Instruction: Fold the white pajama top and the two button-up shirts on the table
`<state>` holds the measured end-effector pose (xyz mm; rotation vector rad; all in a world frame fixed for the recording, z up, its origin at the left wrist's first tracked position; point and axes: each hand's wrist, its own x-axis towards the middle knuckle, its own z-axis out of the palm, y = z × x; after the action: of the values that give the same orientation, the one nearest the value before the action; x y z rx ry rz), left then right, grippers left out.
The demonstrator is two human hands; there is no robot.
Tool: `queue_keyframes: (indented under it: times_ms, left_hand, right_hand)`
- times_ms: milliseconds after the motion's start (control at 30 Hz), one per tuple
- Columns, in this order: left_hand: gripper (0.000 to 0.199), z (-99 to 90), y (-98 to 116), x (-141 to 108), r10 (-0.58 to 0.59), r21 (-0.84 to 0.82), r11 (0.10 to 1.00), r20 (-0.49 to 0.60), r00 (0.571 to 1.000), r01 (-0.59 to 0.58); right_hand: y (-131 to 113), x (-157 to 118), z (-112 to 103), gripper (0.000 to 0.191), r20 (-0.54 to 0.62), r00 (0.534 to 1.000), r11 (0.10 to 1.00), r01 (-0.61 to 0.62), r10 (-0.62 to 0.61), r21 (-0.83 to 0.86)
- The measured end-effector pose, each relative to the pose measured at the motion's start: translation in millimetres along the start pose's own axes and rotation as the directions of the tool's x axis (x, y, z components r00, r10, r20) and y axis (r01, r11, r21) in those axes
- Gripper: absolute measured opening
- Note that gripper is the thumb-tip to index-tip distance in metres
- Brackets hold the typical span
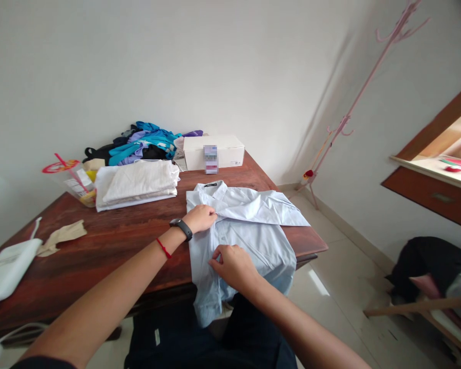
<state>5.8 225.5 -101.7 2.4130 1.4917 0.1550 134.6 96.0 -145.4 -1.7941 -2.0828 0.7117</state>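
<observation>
A light blue button-up shirt (249, 241) lies at the right end of the wooden table. Its collar points to the back, one sleeve is laid across the body, and its lower part hangs over the front edge. My left hand (200, 218), with a dark band on the wrist, pinches the shirt's fabric just below the collar. Lower down, my right hand (236, 265) has its fingers curled and closed on the shirt near a folded strip along the left side. The fingertips of both hands are partly hidden.
Folded white clothes (140, 182) sit at the back left, before a heap of dark, blue and purple clothes (146, 143). A white box (230, 151), small box (211, 160), plastic cup (79, 182) and white device (9, 271) share the table (138, 246). A pink coat rack (363, 92) stands rightward.
</observation>
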Motion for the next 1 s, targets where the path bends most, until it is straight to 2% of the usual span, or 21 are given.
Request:
queue_keyframes:
  times_ms: [167, 233, 367, 433, 533, 767, 833, 900, 967, 1000]
  left_hand:
    - [0.034, -0.9, 0, 1, -0.005, -0.019, 1.000, 0.018, 1.000, 0.005]
    - [0.035, -1.5, 0, 2, -0.010, -0.028, 1.000, 0.027, 1.000, 0.011]
    - [0.035, -2.6, 1, 2, -0.024, -0.035, 0.999, 0.039, 0.999, 0.025]
    - [0.035, -2.9, 2, 2, -0.029, -0.033, 0.999, 0.041, 0.999, 0.030]
    - [0.035, -2.5, 2, 2, -0.035, -0.026, 0.999, 0.044, 0.998, 0.036]
    - [0.033, 7.4, 2, 9, -0.072, 0.015, 0.997, 0.019, 0.997, 0.072]
    - [0.031, 10.6, 4, 6, -0.089, 0.018, 0.996, -0.004, 0.996, 0.089]
    - [0.038, 11.5, 5, 0, -0.090, 0.013, 0.996, -0.037, 0.995, 0.090]
    - [0.048, 8.7, 4, -8, 0.007, -0.001, 1.000, -0.088, 0.996, -0.007]
    - [0.047, 5.7, 2, -11, 0.118, -0.004, 0.993, -0.109, 0.987, -0.119]
  right_hand:
    - [2, 4, -3, 0.011, -0.012, 1.000, 0.989, -0.024, 0.026, 0.145]
    - [6, 7, -4, 0.011, 0.024, 0.998, 0.967, -0.054, 0.050, 0.249]
    - [15, 17, -6, 0.012, 0.189, 0.979, 0.840, -0.161, 0.071, 0.518]
    - [19, 22, -6, 0.015, 0.241, 0.969, 0.778, -0.193, 0.056, 0.598]
    - [23, 25, -7, 0.016, 0.267, 0.964, 0.742, -0.192, 0.018, 0.642]
    - [20, 23, -4, 0.017, 0.225, 0.974, 0.767, -0.160, 0.021, 0.621]
    - [17, 20, -4, 0.017, 0.223, 0.974, 0.736, -0.181, 0.041, 0.653]
    - [16, 18, -5, 0.015, 0.237, 0.970, 0.691, -0.201, 0.045, 0.694]
    - [17, 16, -4, 0.013, 0.245, 0.969, 0.658, -0.204, 0.031, 0.725]
    - [18, 16, -3, 0.012, 0.245, 0.969, 0.648, -0.200, 0.022, 0.735]
